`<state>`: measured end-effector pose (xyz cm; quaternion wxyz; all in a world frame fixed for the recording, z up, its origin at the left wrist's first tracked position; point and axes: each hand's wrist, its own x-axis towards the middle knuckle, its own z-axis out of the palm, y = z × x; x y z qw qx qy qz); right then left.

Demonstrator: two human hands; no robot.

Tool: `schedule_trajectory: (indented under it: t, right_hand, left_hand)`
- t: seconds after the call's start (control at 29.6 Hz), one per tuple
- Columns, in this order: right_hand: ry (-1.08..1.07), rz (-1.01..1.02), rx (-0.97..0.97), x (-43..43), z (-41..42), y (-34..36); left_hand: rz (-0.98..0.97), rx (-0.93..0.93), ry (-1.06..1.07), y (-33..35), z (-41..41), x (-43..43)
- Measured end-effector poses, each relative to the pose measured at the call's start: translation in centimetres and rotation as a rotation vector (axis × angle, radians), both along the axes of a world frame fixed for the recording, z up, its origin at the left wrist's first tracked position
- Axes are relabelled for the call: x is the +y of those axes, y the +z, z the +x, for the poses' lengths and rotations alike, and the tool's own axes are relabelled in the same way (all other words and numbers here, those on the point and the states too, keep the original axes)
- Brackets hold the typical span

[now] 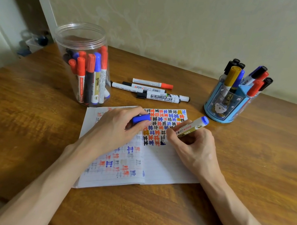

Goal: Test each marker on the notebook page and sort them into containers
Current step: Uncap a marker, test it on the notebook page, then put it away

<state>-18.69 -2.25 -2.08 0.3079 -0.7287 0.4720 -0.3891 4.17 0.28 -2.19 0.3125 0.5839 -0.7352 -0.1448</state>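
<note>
An open notebook (165,163) lies on the wooden table, its right page covered at the top with rows of red, blue, black and gold marks. My right hand (194,146) grips a blue marker (192,126) with a white and gold barrel, its tip down on the page beside the last marks. My left hand (117,127) rests on the left page and holds the blue cap (141,118) in its fingers. A clear plastic jar (83,64) at the back left holds several markers. A blue pen holder (224,105) at the back right holds several more.
Several loose markers (152,91) lie in a row on the table behind the notebook, between the jar and the holder. The wall stands close behind the table. The table's front edge (24,203) runs near my left forearm.
</note>
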Motion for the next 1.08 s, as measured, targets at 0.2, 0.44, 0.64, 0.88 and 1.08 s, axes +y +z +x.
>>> schedule_trajectory:
  t: [0.2, 0.44, 0.64, 0.88, 1.08]
  right_hand:
    - [-0.071, 0.034, -0.058, -0.3, -0.2, -0.3]
    - [-0.085, 0.034, -0.028, -0.3, -0.2, -0.2]
    - [-0.029, 0.032, 0.008, -0.3, -0.2, -0.1]
    - [-0.106, 0.156, -0.218, -0.1, -0.2, 0.4]
    - [-0.07, 0.231, -0.43, -0.3, -1.1, 1.1]
  left_hand:
    - [-0.016, -0.011, 0.007, -0.1, 0.1, 0.0]
    - [-0.002, -0.009, -0.007, 0.0, 0.0, 0.0]
    - [-0.015, -0.019, -0.008, 0.0, 0.0, -0.1]
    - [-0.037, 0.029, -0.04, -0.4, 0.1, 0.3]
    - [0.041, 0.194, -0.052, -0.2, -0.2, 0.8]
